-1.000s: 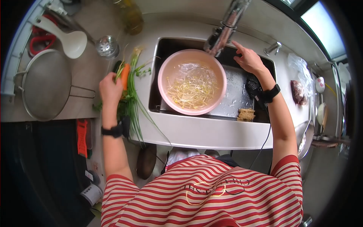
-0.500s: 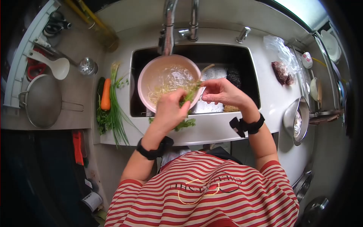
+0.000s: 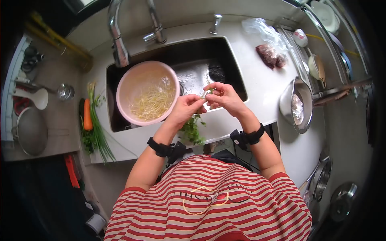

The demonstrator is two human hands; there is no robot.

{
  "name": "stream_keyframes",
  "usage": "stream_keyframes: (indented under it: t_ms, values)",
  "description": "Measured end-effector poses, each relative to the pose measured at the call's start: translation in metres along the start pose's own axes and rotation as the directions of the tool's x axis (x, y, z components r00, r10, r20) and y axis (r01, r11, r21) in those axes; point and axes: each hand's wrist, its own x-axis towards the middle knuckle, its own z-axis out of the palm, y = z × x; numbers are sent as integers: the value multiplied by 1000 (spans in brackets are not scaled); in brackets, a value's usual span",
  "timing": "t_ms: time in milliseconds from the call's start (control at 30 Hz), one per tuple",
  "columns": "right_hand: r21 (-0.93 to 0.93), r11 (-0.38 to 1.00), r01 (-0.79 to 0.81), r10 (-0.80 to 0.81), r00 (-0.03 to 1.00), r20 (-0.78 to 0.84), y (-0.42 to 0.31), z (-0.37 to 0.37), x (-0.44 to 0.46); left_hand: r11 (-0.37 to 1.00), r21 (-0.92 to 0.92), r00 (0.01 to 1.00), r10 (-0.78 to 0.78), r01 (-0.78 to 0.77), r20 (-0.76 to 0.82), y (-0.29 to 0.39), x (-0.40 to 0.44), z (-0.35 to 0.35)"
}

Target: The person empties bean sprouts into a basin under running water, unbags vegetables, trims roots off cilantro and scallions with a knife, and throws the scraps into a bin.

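Greens hang from the fingertips of your left hand, which grasps the stems, their leaves over the front edge of the counter. Your right hand pinches the upper end of the stems, close beside the left, near the front right corner of the sink. To your left, a pink basin of bean sprouts sits in the sink's left half. Green onions and a carrot lie side by side near the counter's left edge. To your right, a metal bowl stands beyond the sink's right edge.
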Motion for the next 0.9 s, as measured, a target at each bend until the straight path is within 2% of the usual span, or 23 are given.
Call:
stream_keyframes:
  t_ms: [67, 133, 167, 233, 267, 300, 333, 367, 533, 600, 633, 700, 733, 800, 833, 867, 900]
  values:
    - [93, 995, -31, 32, 999, -10, -5, -7, -8, 999, -44, 1000, 20, -21, -21, 2, 4, 5]
    - [103, 995, -16, 21, 999, -39, -11, -14, -18, 982, -187, 1000, 7, -8, -6, 3, 8, 5]
    - [108, 994, -7, 13, 998, -55, -9, -17, -21, 984, -176, 1000, 1, -4, -16, 3, 10, 8]
    - [-42, 988, 151, -157, 958, -238, -3, -22, -24, 989, -146, 1000, -1, -1, -19, 4, 15, 14]
    - [-40, 987, 155, -160, 954, -253, -1, -24, -25, 992, -123, 999, 0, -5, -38, 4, 17, 17]
    - [-265, 930, 255, -328, 901, -284, 2, -27, -27, 995, -101, 1000, -3, 1, -18, 4, 19, 18]
    - [-480, 816, 322, -488, 829, -274, 4, -28, -29, 995, -95, 1000, -7, 6, -7, 3, 21, 21]
    - [-527, 786, 322, -514, 815, -268, -1, -26, -33, 996, -88, 1000, -10, 10, 11, 4, 22, 24]
    - [-397, 878, 268, -381, 893, -240, 12, -34, -39, 1000, -26, 995, -3, 6, 95, 4, 26, 35]
    - [-122, 981, 152, -176, 960, -218, 15, -40, -43, 997, -63, 997, -35, 40, 75, 3, 28, 37]
    - [-28, 981, 192, -193, 949, -248, 17, -40, -45, 997, -60, 996, -39, 44, 82, 2, 29, 39]
    - [-42, 981, 190, -194, 933, -302, 12, -39, -52, 996, -91, 994, -24, 14, -110, 4, 28, 43]
    - [-57, 980, 188, -196, 917, -347, 8, -37, -55, 996, -91, 994, -25, 16, -108, -2, 31, 41]
    - [-88, 980, 181, -201, 906, -373, 6, -36, -58, 974, 116, 903, 224, -194, -368, -9, 38, 37]
    - [-175, 968, 178, -237, 875, -421, 9, -36, -58, 942, 246, 855, 316, -230, -412, -12, 37, 32]
    - [-260, 951, 168, -276, 842, -464, 10, -36, -59, 942, 245, 855, 316, -230, -411, -12, 38, 34]
    - [-260, 951, 167, -275, 842, -464, 10, -36, -59, 858, 384, 818, 472, -341, -329, -12, 38, 36]
